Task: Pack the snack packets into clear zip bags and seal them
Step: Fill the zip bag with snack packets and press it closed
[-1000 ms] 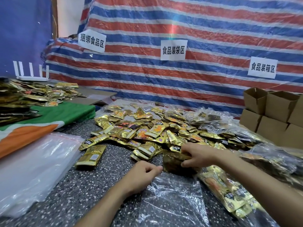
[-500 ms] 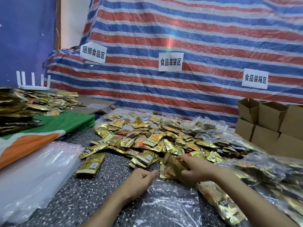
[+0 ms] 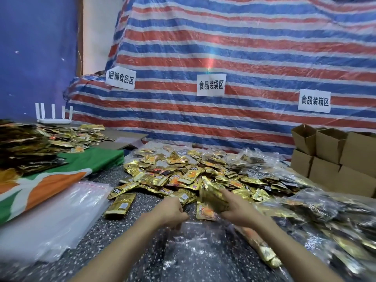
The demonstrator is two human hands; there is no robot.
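My right hand (image 3: 238,210) is curled around a bunch of gold snack packets (image 3: 213,197). The thumb is on the near side, the fingers are wrapped over the far side, and the bunch stands tilted just above the mouth of the clear zip bag (image 3: 195,253). That bag lies flat on the speckled table (image 3: 97,255) at the middle of its near edge, between my forearms, with its opening facing the far edge.

My left hand (image 3: 173,208) sits at the bag's left top corner with the fingers bent in. It seems to pinch the rim of the bag, though the plastic there is blurred and I can't make out the grip itself.

Just beyond both hands, the pile of loose packets (image 3: 189,171) spreads across the middle of the table, and the held bunch touches its near fringe. One gold packet (image 3: 120,206) lies alone on the near-left side of the pile.

A stack of empty zip bags (image 3: 50,220) rests toward the left edge, partly overlapping a green and orange cloth (image 3: 65,176). More gold packets (image 3: 26,147) are heaped on the cloth at the far left corner.

Filled bags (image 3: 325,212) crowd the right edge, one of them running along my right forearm. Cardboard boxes (image 3: 335,157) are stacked at the far right corner.

A red, white and blue striped tarp (image 3: 234,47) hangs behind the far edge, carrying three white paper signs (image 3: 211,84). A white router (image 3: 54,117) stands to the left of the tarp.
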